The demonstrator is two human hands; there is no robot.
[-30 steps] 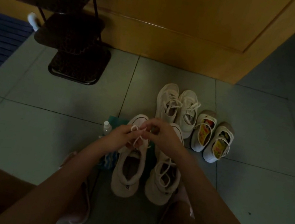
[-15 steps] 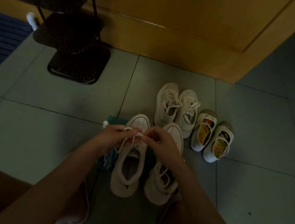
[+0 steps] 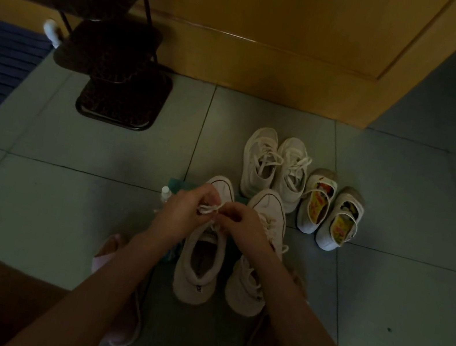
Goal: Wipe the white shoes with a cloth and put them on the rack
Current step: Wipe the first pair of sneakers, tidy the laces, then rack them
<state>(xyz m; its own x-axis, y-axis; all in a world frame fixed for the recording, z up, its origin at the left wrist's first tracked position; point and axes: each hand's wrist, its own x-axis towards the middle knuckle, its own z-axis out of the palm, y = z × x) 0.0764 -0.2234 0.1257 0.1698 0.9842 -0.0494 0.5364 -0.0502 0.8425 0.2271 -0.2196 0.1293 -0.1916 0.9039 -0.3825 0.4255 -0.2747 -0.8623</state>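
Both hands are at work over the near white canvas high-top shoe [image 3: 196, 277], which stands on the grey tiled floor [image 3: 62, 204] between the person's feet, side by side with its matching white high-top [image 3: 246, 286]. The left hand [image 3: 181, 213] and the right hand [image 3: 243, 226] each have their fingertips drawn together, pinching the thin white lace [image 3: 208, 208] above the shoe's tongue; this looks like tying or tidying the bow. To do it well, pull both loops evenly and snug the knot down against the eyelets, so that no loose end trails when the shoe is lifted. What appears to be a teal cloth [image 3: 177, 187] lies partly under the shoes, beside a small clear bottle with a white cap [image 3: 165, 191], so wiping is within easy reach. The dark tiered metal rack [image 3: 122, 99] stands well apart at the far left, by the yellow wooden door [image 3: 276, 29]. A pair of white laced sneakers [image 3: 273, 168] and small white slip-ons with bright printed insoles [image 3: 329, 212] sit just beyond.
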